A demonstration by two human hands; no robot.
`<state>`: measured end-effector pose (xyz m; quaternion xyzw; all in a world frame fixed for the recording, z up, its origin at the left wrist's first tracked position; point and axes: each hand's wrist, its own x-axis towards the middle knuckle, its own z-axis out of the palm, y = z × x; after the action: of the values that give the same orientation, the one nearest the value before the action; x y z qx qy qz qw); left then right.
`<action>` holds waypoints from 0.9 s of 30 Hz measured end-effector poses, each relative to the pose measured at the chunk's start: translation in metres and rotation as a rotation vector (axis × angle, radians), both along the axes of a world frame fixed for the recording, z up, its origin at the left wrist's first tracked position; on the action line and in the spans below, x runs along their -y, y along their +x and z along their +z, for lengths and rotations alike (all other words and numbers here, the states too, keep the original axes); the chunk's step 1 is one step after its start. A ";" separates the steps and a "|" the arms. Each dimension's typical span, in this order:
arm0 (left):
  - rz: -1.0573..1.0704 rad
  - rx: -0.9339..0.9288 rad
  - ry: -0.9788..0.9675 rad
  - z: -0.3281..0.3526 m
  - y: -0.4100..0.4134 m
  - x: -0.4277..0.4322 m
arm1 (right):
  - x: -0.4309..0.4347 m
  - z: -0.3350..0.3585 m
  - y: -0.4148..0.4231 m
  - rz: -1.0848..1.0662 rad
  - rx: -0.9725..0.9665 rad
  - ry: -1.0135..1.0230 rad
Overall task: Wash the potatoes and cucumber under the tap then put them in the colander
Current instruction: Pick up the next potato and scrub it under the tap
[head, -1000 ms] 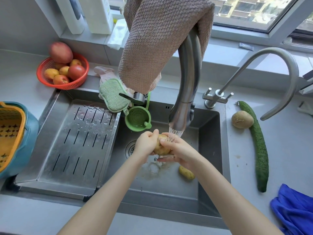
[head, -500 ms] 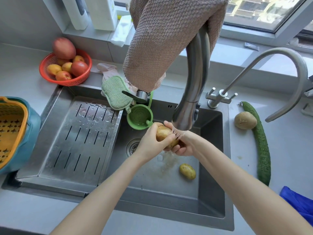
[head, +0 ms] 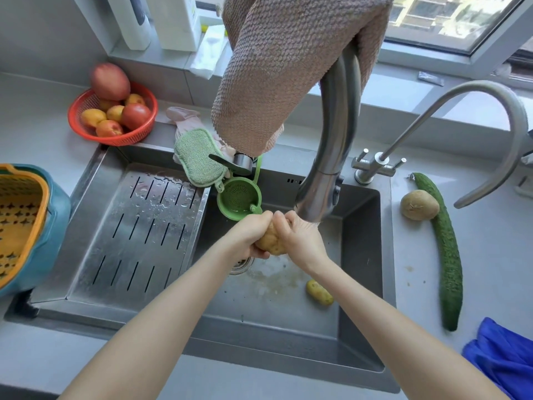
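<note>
Both hands clasp one potato (head: 271,241) over the sink (head: 360,284), just under the tap spout (head: 320,197). My left hand (head: 249,233) cups it from the left and below. My right hand (head: 300,238) wraps it from the right. A small yellow potato (head: 319,292) lies on the sink floor. On the counter to the right sit a round brown potato (head: 419,204) and a long cucumber (head: 445,249). The yellow colander (head: 17,223) in its teal bowl stands at the far left edge.
A slotted metal drain tray (head: 138,232) covers the sink's left half. A green mini strainer (head: 239,199) and sponge (head: 197,157) hang at the sink's back. A red fruit basket (head: 144,122) sits back left, a thin second faucet (head: 490,90) right, a blue cloth (head: 501,356) bottom right.
The hands have kept turning the potato: a moment ago it showed on top of the fingers, now both hands close over it, slightly lower under the spout.
</note>
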<state>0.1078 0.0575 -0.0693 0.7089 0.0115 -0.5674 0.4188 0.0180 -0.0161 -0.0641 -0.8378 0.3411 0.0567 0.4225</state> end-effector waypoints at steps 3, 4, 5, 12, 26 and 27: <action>-0.027 -0.236 0.040 0.001 0.015 -0.005 | 0.002 0.004 -0.005 0.126 0.050 -0.026; -0.022 -0.309 0.043 0.001 0.018 -0.007 | 0.003 0.003 -0.006 0.111 0.073 -0.005; -0.003 -0.366 0.038 -0.001 0.020 -0.009 | 0.002 0.001 -0.006 0.076 0.086 0.028; 0.298 -0.427 0.001 -0.020 0.006 -0.012 | 0.007 0.008 -0.022 -0.418 0.077 0.425; 0.303 -0.250 0.031 -0.020 -0.003 -0.016 | 0.028 0.077 0.001 -0.616 0.093 0.583; 0.311 -0.244 0.029 -0.021 -0.001 -0.018 | 0.022 0.077 0.003 -0.581 0.077 0.549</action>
<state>0.1063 0.0759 -0.0904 0.6306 0.1799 -0.5773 0.4865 0.0210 -0.0380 0.0125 -0.5640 0.5199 -0.0077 0.6415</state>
